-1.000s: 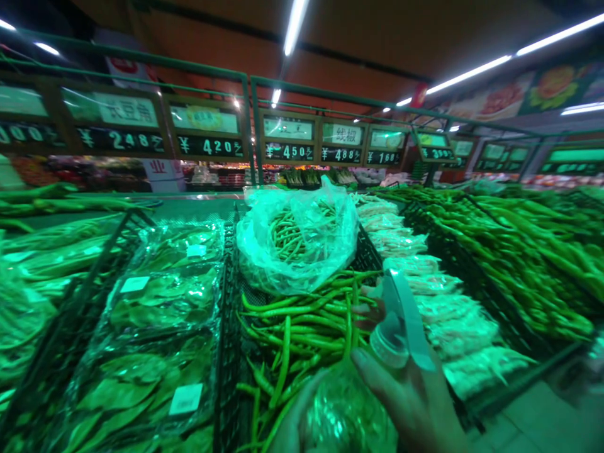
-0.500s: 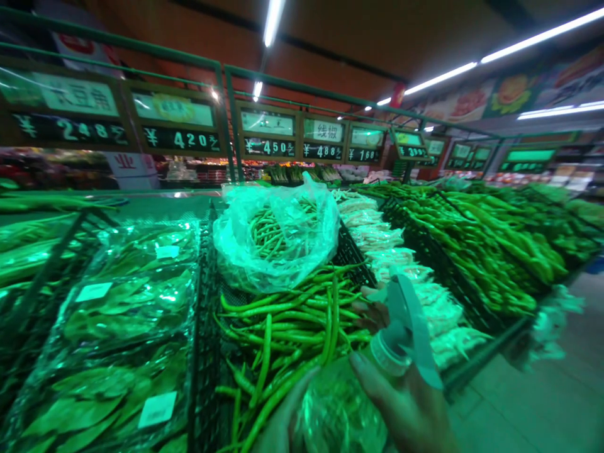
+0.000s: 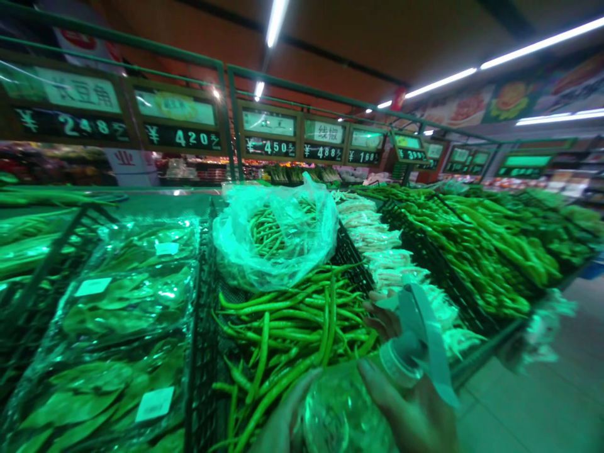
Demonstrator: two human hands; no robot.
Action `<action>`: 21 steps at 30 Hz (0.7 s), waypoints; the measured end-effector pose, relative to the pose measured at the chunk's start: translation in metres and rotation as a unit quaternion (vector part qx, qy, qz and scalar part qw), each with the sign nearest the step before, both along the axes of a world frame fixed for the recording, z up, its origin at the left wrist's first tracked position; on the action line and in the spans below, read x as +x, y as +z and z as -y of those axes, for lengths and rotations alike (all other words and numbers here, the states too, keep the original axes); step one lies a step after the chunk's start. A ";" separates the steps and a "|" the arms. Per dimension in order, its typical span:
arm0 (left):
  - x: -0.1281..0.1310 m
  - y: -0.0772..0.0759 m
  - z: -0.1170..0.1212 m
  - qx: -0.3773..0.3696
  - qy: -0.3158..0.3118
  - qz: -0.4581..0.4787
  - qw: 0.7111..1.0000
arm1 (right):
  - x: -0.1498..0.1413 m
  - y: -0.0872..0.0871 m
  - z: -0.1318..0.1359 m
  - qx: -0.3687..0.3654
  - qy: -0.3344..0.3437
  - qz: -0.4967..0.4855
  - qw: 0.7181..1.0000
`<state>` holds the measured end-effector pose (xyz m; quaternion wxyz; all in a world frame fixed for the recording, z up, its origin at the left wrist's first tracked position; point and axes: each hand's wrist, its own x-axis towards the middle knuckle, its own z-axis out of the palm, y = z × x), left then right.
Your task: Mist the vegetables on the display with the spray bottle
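On my feed's lower centre, the right hand (image 3: 418, 406) grips the spray bottle (image 3: 346, 402) near its neck; the left hand (image 3: 280, 418) cups its body, I think for steadiness. Green beans (image 3: 326, 314) lie just beyond.

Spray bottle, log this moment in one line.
left hand: holding spray bottle | right hand: holding it near its neck | beyond: loose green beans | behind them: plastic bag of beans
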<state>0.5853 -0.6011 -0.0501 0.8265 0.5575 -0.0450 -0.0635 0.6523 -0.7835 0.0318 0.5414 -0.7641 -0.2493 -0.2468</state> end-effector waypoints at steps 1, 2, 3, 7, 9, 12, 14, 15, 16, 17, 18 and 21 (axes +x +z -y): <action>0.000 0.000 0.000 0.004 0.002 0.000 1.000 | 0.000 -0.001 0.001 0.004 -0.004 -0.005 1.000; -0.001 0.001 0.001 0.009 0.004 0.001 1.000 | -0.001 -0.001 0.001 0.007 -0.004 -0.010 1.000; -0.001 0.001 0.002 0.013 0.008 0.002 1.000 | -0.001 0.000 0.000 0.012 -0.006 -0.017 1.000; -0.003 0.004 0.006 0.008 -0.004 0.008 1.000 | -0.008 0.006 -0.009 0.060 -0.039 -0.050 0.996; -0.003 0.007 0.005 0.009 -0.011 0.015 1.000 | -0.012 0.012 -0.015 0.084 -0.045 -0.055 0.994; -0.002 0.015 0.000 0.026 -0.005 0.026 0.999 | -0.016 0.020 -0.022 0.073 -0.019 -0.037 0.996; 0.000 0.020 -0.004 0.038 0.001 0.031 0.999 | -0.017 0.025 -0.026 0.043 0.017 -0.030 0.998; 0.000 0.022 -0.006 0.042 0.003 0.032 0.999 | -0.016 0.027 -0.028 0.027 0.031 -0.030 0.999; 0.000 0.024 -0.006 0.047 0.005 0.034 0.998 | -0.015 0.028 -0.031 0.013 0.043 -0.028 0.999; 0.000 0.025 -0.007 0.050 0.007 0.036 0.998 | -0.014 0.028 -0.033 0.003 0.057 -0.020 0.998; -0.001 0.026 -0.006 0.053 0.008 0.038 0.998 | -0.012 0.029 -0.035 -0.006 0.077 -0.007 0.997; -0.004 0.026 -0.005 0.060 0.013 0.043 0.997 | -0.005 0.030 -0.041 -0.031 0.159 0.026 0.986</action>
